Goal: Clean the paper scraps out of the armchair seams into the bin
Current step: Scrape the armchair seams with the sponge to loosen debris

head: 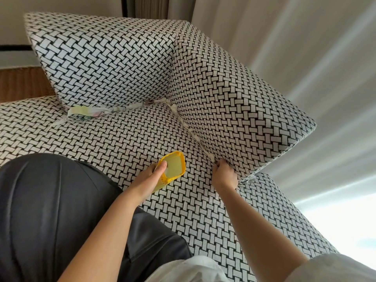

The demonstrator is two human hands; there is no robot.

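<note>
Gripping a small yellow bin (175, 166), the left hand (148, 178) holds it just above the front part of the armchair seat (122, 139). The thumb lies over the bin's near rim and the other fingers wrap around its side. The bin's open mouth is tilted up and toward the right-hand seam.

The right hand (223, 174) sits at the front end of the seam where the seat meets the right armrest (234, 98). Its fingers are curled tight and their tips are pushed down into the crease. Whether they pinch a scrap there cannot be told, since the knuckles hide the tips.

White paper scraps (191, 130) lie wedged along this same seam. They run from just beyond the right hand back to the rear right corner of the seat, where a further clump sits. From that corner more scraps follow the seam under the backrest (101, 58) toward the left. They end in a larger crumpled piece of pale paper (89, 113) with faint green and pink marks, which lies partly out on the seat.

The chair is covered all over in a black-and-white woven pattern. The person's dark trousers (50, 200) cover the near left part of the seat, and a white sleeve (335, 267) shows at the lower right. Pale curtains (305, 47) hang behind the armrest, and a strip of wooden floor (20, 82) shows at the left.
</note>
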